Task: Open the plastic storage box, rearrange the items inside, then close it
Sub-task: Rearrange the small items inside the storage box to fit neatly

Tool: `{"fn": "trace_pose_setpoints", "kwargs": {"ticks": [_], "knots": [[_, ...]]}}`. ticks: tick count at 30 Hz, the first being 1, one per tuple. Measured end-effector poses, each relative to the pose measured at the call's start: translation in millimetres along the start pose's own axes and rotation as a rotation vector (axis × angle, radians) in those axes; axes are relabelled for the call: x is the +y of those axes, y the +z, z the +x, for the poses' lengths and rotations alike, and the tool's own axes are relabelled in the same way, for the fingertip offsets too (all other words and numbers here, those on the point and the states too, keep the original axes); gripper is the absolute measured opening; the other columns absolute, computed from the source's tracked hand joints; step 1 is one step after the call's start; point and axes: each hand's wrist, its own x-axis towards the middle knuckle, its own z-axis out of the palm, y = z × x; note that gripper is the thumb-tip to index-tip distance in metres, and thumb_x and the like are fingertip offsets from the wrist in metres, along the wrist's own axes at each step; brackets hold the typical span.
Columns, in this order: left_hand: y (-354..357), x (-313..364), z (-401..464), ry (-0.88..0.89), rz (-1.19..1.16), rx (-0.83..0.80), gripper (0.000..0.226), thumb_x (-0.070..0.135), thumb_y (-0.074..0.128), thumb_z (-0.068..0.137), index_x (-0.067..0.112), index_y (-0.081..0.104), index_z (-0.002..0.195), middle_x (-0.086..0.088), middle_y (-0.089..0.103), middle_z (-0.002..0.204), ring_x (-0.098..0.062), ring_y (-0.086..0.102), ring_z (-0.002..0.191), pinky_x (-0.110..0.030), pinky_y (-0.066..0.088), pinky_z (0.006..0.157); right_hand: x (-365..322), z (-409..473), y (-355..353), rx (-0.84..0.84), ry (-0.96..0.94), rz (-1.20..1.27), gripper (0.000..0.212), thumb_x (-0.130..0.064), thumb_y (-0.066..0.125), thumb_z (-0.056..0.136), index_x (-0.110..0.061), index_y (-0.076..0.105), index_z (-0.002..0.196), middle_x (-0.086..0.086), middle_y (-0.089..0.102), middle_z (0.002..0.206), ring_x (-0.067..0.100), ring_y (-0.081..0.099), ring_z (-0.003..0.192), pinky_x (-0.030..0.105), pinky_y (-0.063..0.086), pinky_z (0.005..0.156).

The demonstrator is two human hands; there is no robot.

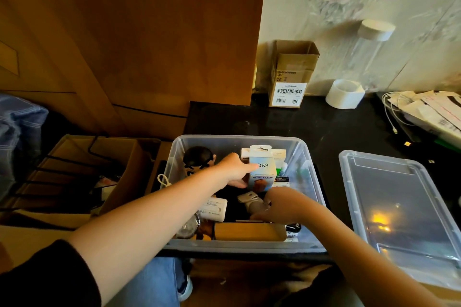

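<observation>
The left hand [235, 169] reaches into the storage box [309, 174] and grips a mini-fan carton [263, 169], thumb across its front, holding it upright near the far wall. The right hand [279, 207] is lower, fingers curled around a grey padded item [249, 200] at the box's middle. A wooden block [249, 231] lies along the near wall, a white flat device [214, 208] by the left wall, and a dark-haired figure [198, 159] fills the far-left corner. The box sits at the near edge of a black countertop [311, 124]. Its lid [404, 209] lies just to the right, off the box. Behind, bare counter runs to a cardboard box [291, 75] at the wall.
</observation>
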Motion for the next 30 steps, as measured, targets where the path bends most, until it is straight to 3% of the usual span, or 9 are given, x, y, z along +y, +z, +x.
{"fn": "trace_pose_setpoints", "kwargs": {"ticks": [2, 4, 8, 12, 15, 18, 20, 27, 30], "knots": [[0.7, 0.8, 1.2, -0.032, -0.105, 0.003, 0.042, 0.023, 0.063, 0.09, 0.007, 0.053, 0.127, -0.012, 0.061, 0.126, -0.026, 0.065, 0.105, -0.032, 0.058, 0.08, 4.1, -2.0, 0.4, 0.014, -0.021, -0.028, 0.055, -0.055, 0.054, 0.084, -0.006, 0.056, 0.109, 0.007, 0.065, 0.092, 0.016, 0.055, 0.079, 0.023, 0.044, 0.067], [1.2, -0.6, -0.3, -0.04, -0.169, 0.008, 0.042, 0.022, 0.064, 0.09, 0.006, 0.052, 0.127, -0.012, 0.061, 0.127, -0.026, 0.062, 0.111, -0.032, 0.058, 0.08, 5.4, -1.8, 1.7, 0.009, -0.025, -0.035, 0.059, -0.053, 0.054, 0.085, -0.006, 0.053, 0.121, 0.008, 0.067, 0.099, 0.017, 0.059, 0.086, 0.026, 0.049, 0.077], [3.9, -3.2, -5.2, 0.004, -0.097, 0.001, 0.034, 0.027, 0.057, 0.094, 0.01, 0.056, 0.122, -0.008, 0.06, 0.129, -0.023, 0.061, 0.112, -0.019, 0.055, 0.063, 4.8, -0.3, 2.4, -0.004, -0.018, -0.026, 0.05, -0.05, 0.054, 0.087, -0.007, 0.06, 0.111, 0.009, 0.068, 0.102, 0.019, 0.062, 0.091, 0.025, 0.049, 0.081], [-1.6, 3.8, -12.5, -0.003, -0.005, -0.039, 0.043, 0.033, 0.049, 0.097, 0.015, 0.046, 0.136, -0.006, 0.054, 0.136, -0.023, 0.061, 0.113, -0.018, 0.054, 0.06, 4.4, -2.9, 4.3, 0.05, 0.026, 0.06, 0.037, -0.048, 0.05, 0.089, -0.013, 0.054, 0.08, -0.001, 0.057, 0.071, 0.01, 0.052, 0.063, 0.018, 0.04, 0.059], [-14.5, 10.3, -24.5, 0.051, 0.143, -0.045, 0.043, 0.039, 0.044, 0.098, 0.012, 0.049, 0.131, -0.009, 0.056, 0.131, -0.021, 0.063, 0.105, -0.015, 0.053, 0.057, 2.5, -4.7, 6.7, 0.119, 0.067, 0.066, 0.037, -0.052, 0.051, 0.086, -0.021, 0.047, 0.066, -0.004, 0.051, 0.063, 0.009, 0.048, 0.059, 0.019, 0.037, 0.054], [-34.8, 11.4, -40.5, 0.124, 0.214, -0.086, 0.034, 0.036, 0.044, 0.099, 0.009, 0.059, 0.113, -0.013, 0.062, 0.121, -0.019, 0.066, 0.092, -0.017, 0.053, 0.066, 1.0, -6.9, 5.5, 0.173, 0.077, 0.057, 0.039, -0.051, 0.053, 0.084, -0.022, 0.042, 0.061, -0.005, 0.048, 0.06, 0.008, 0.045, 0.055, 0.018, 0.036, 0.051], [-48.1, 8.1, -50.7, 0.177, 0.21, -0.089, 0.029, 0.03, 0.044, 0.099, 0.009, 0.06, 0.111, -0.014, 0.062, 0.12, -0.02, 0.065, 0.093, -0.021, 0.053, 0.074, -0.1, -9.3, 3.0, 0.227, 0.08, 0.064, 0.038, -0.052, 0.054, 0.084, -0.024, 0.041, 0.061, -0.006, 0.048, 0.06, 0.007, 0.046, 0.055, 0.018, 0.037, 0.052], [-69.9, -6.8, -69.9, 0.317, 0.144, -0.086, 0.02, 0.024, 0.042, 0.1, 0.015, 0.059, 0.107, -0.01, 0.063, 0.115, -0.018, 0.066, 0.095, -0.025, 0.054, 0.082, -3.7, -24.9, -12.5, 0.429, 0.056, 0.211, 0.025, -0.048, 0.061, 0.082, -0.023, 0.061, 0.083, -0.011, 0.06, 0.072, 0.005, 0.055, 0.056, 0.014, 0.039, 0.049], [-69.2, -12.9, -71.8, 0.363, 0.119, -0.082, 0.018, 0.017, 0.045, 0.099, 0.017, 0.06, 0.108, -0.007, 0.063, 0.116, -0.016, 0.066, 0.098, -0.026, 0.054, 0.085, -6.5, -33.5, -21.9, 0.504, 0.018, 0.309, 0.021, -0.04, 0.066, 0.08, -0.019, 0.065, 0.083, -0.003, 0.067, 0.08, 0.012, 0.063, 0.07, 0.022, 0.051, 0.061]]}}
